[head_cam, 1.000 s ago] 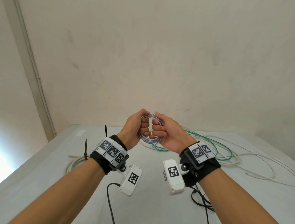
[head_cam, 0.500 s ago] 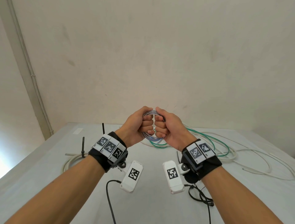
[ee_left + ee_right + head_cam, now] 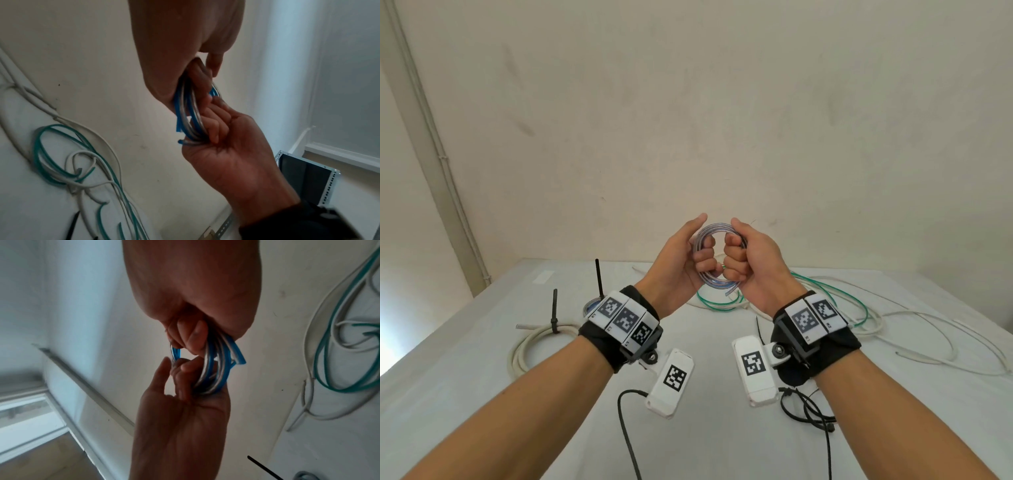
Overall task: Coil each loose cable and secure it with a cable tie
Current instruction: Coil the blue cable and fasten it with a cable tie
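A small coil of blue-and-clear cable [image 3: 714, 229] is held in the air above the table between both hands. My left hand [image 3: 702, 255] has its fingers curled through the coil's left side, and its thumb points straight up, off the cable. My right hand [image 3: 734, 260] grips the coil's right side in a fist. In the left wrist view the coil [image 3: 188, 113] shows several turns, with two cut blue ends sticking out below. The right wrist view shows the coil [image 3: 220, 369] between my right hand [image 3: 191, 305] above and my left hand [image 3: 180, 402] below.
A white coil [image 3: 534, 342] bound by a black cable tie [image 3: 554, 315] lies at the left, and a second tie [image 3: 598, 277] stands behind it. Loose green cable [image 3: 825, 291] and white cables [image 3: 928, 329] sprawl at the right on the table [image 3: 482, 394]. A black tie [image 3: 758, 327] lies near my right wrist.
Both hands have risen a little with the coil. My left thumb has lifted off the coil and now points up.
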The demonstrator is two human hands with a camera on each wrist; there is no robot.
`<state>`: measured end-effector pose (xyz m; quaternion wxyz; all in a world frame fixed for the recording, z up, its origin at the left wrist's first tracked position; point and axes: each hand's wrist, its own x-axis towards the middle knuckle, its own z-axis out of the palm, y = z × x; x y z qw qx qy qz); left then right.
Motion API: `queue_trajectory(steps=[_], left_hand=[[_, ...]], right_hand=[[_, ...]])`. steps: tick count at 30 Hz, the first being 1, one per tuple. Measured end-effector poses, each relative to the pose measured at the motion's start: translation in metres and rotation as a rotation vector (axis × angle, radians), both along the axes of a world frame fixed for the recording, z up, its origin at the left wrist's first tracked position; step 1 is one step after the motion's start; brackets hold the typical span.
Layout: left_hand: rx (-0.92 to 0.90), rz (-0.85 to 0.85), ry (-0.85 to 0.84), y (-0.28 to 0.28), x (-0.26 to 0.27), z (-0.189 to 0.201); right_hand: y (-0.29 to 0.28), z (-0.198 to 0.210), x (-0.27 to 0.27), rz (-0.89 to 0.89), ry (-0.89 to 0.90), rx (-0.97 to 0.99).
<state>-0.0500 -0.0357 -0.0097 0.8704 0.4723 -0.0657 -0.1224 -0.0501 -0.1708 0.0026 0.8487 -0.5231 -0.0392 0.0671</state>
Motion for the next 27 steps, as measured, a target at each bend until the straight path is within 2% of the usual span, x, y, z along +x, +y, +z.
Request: queue_trajectory(steps=[3,6,11,14,20,23,27], left_hand=[[0.006,-0.022,0.009,0.001,-0.002,-0.01],[-0.124,-0.016,0.068,-0.001,-0.002,-0.019],[-0.337,0.045,0.131,-0.011,0.0,-0.012],[-0.377,0.105,0.17,-0.017,0.002,-0.002],[-0.185,0.272,0.157,-0.018,0.013,0.006],[-0.036,0.225,0.096,-0.015,0.012,0.005],[0.291,0.106,0.022,-0.001,0.009,0.005]], right_hand=[[-0.006,-0.003,0.004,-0.046,0.025,0.18],[-0.004,-0.005,0.007,-0.075,0.024,0.288],[0.002,-0.01,0.009,-0.081,-0.005,0.349],[0.006,-0.012,0.008,-0.073,-0.021,0.324],[0.009,-0.009,0.004,-0.036,-0.043,0.259],[0.003,-0.007,0.005,-0.055,-0.037,0.213],[-0.007,-0.006,0.003,-0.061,-0.043,-0.069]])
